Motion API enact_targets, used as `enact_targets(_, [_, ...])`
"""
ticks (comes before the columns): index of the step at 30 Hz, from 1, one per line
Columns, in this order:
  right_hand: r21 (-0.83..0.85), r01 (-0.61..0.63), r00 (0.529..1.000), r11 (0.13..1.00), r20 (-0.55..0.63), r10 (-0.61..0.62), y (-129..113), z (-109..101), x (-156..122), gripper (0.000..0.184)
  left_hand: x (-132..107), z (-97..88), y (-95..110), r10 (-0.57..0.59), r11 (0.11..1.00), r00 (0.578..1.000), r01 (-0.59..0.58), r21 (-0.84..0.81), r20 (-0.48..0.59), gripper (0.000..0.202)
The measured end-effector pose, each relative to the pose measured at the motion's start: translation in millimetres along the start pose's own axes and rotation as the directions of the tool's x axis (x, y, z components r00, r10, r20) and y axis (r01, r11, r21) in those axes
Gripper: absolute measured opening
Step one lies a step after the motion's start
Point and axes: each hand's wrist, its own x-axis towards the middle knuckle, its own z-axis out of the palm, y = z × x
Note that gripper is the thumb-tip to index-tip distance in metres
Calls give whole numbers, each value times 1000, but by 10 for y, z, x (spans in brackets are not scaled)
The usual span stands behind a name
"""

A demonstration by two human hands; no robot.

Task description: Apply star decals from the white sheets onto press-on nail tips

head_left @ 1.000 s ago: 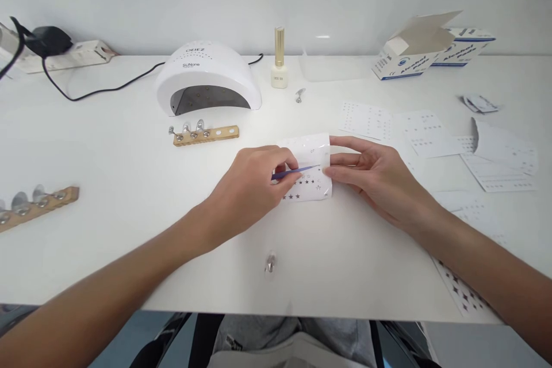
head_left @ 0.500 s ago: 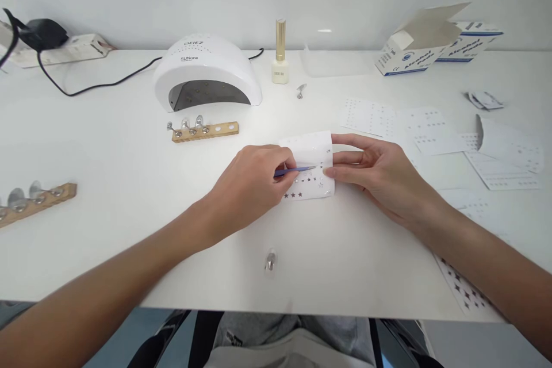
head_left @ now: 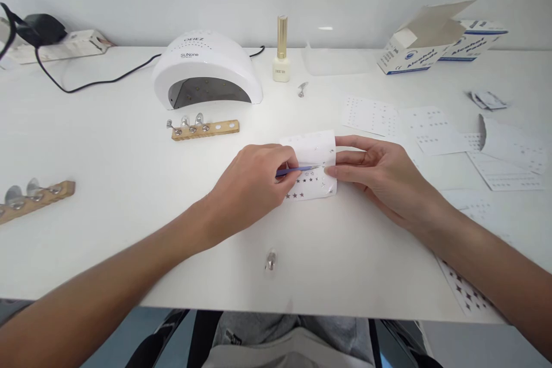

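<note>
The left hand (head_left: 263, 175) grasped a slim blue pointed tool (head_left: 287, 172) between thumb and fingers, its silvery tip directed right over a white star sticker sheet (head_left: 308, 144). The right hand (head_left: 383, 175) pinched that sheet by its right edge, in the middle of the table (head_left: 194, 282); whether the tip touched it could not quite be made out. The left hand covered the sheet's left part.

On the near side, a clear nail tip (head_left: 270, 260) lay below the sheet. At far left of the hands, a wooden nail-tip stand (head_left: 226, 127) carried three mounted tips, just in front of a white nail lamp (head_left: 211, 63); a second wooden stand (head_left: 66, 188) sat at the left edge. Beyond the sheet stood a gold-capped polish bottle (head_left: 282, 69), with a small metal tip holder (head_left: 302, 90) near it and a translucent tray (head_left: 336, 63) to the right. Loose sticker sheets (head_left: 371, 116) spread over the right side, and the right forearm partly covered a dark-star sheet (head_left: 468, 293) at the near edge. A black cable (head_left: 107, 80) ran left from the lamp.

The lamp bore "OEIEZ" and, lower, "SUNone". Far right, a white-and-blue box (head_left: 414, 57) with its flap raised read "Alcohol Pads", and the box behind it (head_left: 478, 40) carried the same words. The bottle's print was too small to read.
</note>
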Motion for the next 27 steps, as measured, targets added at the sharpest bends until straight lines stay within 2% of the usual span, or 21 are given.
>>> enact_targets(14, [91, -22, 1000, 996, 18, 20, -10, 35, 4, 12, 0, -18, 33, -8, 1000, 999, 8, -5, -32, 14])
enact_targets(20, [218, -29, 999, 975, 28, 24, 22, 43, 6, 18, -27, -2, 64, -10, 1000, 999, 9, -24, -51, 13])
enact_targets(27, [206, -39, 999, 978, 27, 35, 21, 45, -5, 22, -36, 9, 51, -32, 998, 999, 30, -56, -40, 13])
